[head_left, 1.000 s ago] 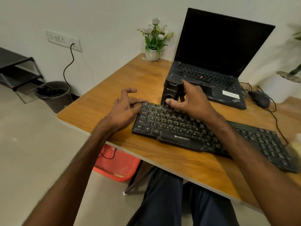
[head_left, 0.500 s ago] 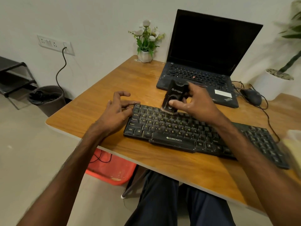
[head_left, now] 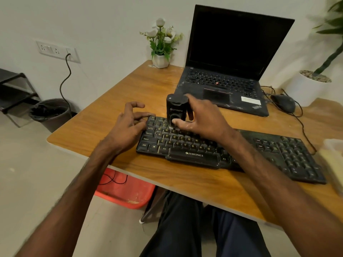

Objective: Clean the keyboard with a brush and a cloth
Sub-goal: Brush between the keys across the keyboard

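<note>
A black Zebronics keyboard point(head_left: 194, 154) lies across the near part of the wooden desk point(head_left: 118, 93). My right hand point(head_left: 202, 119) grips a black block-shaped brush point(head_left: 176, 108) by its sides and holds it upright on the keys at the upper left of the keyboard. My left hand point(head_left: 128, 121) rests at the keyboard's left end, fingers loosely curled and fingertips touching its top-left corner. A pale yellow cloth-like thing point(head_left: 334, 160) is blurred at the right edge.
An open black laptop point(head_left: 232, 58) stands behind the keyboard, with a black mouse point(head_left: 284, 103) and its cable to the right. A small flower pot point(head_left: 160, 60) sits at the desk's back. A large white planter point(head_left: 308, 89) stands at the right. Below are a bin point(head_left: 50, 114) and a red tub point(head_left: 126, 190).
The brush has shifted slightly left along the upper keys and now stands more upright. My left hand stays at the keyboard's left end. The view has shifted a little.
</note>
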Action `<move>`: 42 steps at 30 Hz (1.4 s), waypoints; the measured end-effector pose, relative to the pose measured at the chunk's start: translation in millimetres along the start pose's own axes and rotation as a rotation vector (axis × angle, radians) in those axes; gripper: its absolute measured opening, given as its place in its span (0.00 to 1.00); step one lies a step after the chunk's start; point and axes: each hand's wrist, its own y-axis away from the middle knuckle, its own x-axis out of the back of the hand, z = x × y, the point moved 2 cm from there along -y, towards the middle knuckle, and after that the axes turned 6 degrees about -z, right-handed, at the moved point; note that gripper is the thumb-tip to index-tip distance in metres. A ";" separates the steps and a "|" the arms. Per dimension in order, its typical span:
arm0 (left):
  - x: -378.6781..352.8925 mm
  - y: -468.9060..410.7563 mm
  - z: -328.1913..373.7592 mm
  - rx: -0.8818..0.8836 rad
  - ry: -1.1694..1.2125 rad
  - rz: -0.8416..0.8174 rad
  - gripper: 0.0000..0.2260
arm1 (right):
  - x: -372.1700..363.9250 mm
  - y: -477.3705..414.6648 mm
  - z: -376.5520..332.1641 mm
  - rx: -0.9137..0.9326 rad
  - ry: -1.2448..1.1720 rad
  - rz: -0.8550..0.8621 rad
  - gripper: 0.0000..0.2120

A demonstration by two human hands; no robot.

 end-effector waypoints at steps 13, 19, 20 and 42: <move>-1.4 2.9 4.4 0.007 -0.007 -0.013 0.22 | 2.5 9.6 -6.4 -0.033 -0.153 0.034 0.29; -2.2 4.7 6.6 -0.003 -0.014 -0.005 0.19 | 30.5 20.4 38.3 -0.300 0.104 0.057 0.30; -2.0 4.7 6.3 -0.002 -0.018 -0.006 0.20 | 34.6 26.2 40.3 -0.314 0.030 0.092 0.29; -10.4 6.6 11.3 -0.022 -0.036 0.045 0.17 | 24.3 67.5 -2.8 -0.306 -0.028 0.035 0.29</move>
